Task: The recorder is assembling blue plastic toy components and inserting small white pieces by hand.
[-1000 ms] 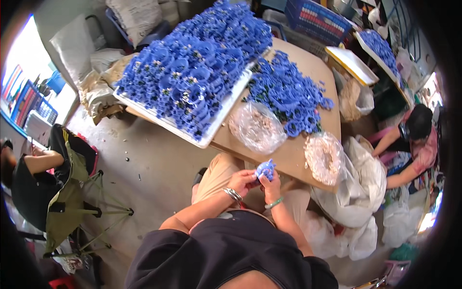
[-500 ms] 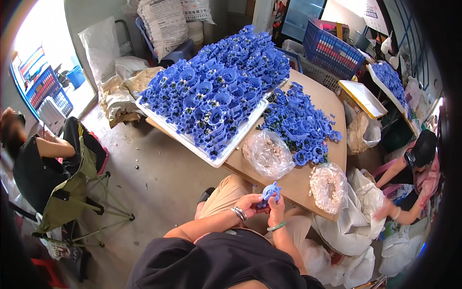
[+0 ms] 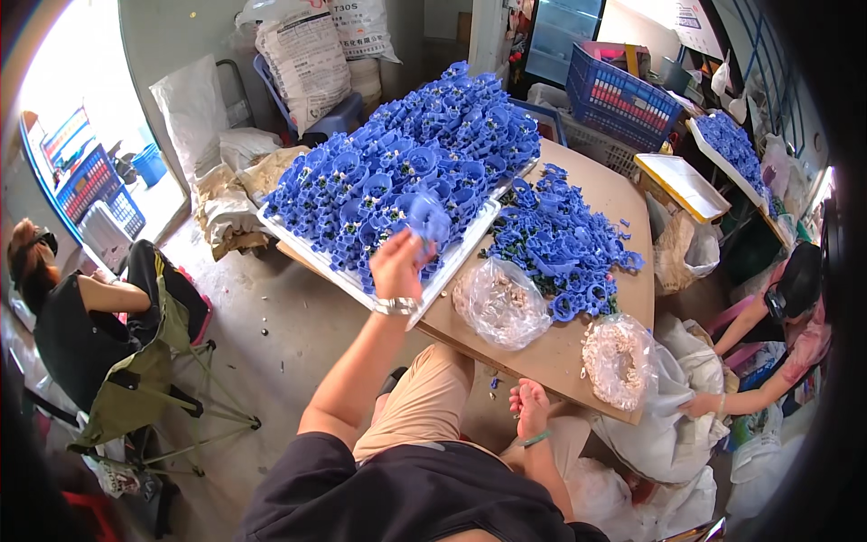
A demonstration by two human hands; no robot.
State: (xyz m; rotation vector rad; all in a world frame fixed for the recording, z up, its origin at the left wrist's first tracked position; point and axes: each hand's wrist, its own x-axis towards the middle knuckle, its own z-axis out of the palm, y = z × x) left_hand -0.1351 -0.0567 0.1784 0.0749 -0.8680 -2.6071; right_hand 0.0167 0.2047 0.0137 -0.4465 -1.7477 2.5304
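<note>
My left hand point(image 3: 397, 264) reaches over the near edge of a white tray point(image 3: 492, 210). Its fingers are closed on a blue plastic cup-like part point(image 3: 426, 219), smeared by motion, above the pile. Heaped high in the tray are many similar blue cup-shaped parts point(image 3: 370, 172), with small pale and dark pieces in them. My right hand point(image 3: 531, 406) hangs by my lap, just off the table's near edge. Its fingers are curled; what they hold, if anything, is too small to make out.
On the brown table point(image 3: 551, 361) lie loose blue parts point(image 3: 564, 244) and two clear bags of small cream pieces point(image 3: 502, 305) point(image 3: 618, 361). Another person point(image 3: 768, 334) handles a white sack point(image 3: 668, 425) at right. Someone else sits on a folding chair point(image 3: 135, 379) at left.
My left hand has moved from my lap up and away to the tray, carrying the blue part. My right hand has let go of that part and dropped slightly. The person at right has reached the sack.
</note>
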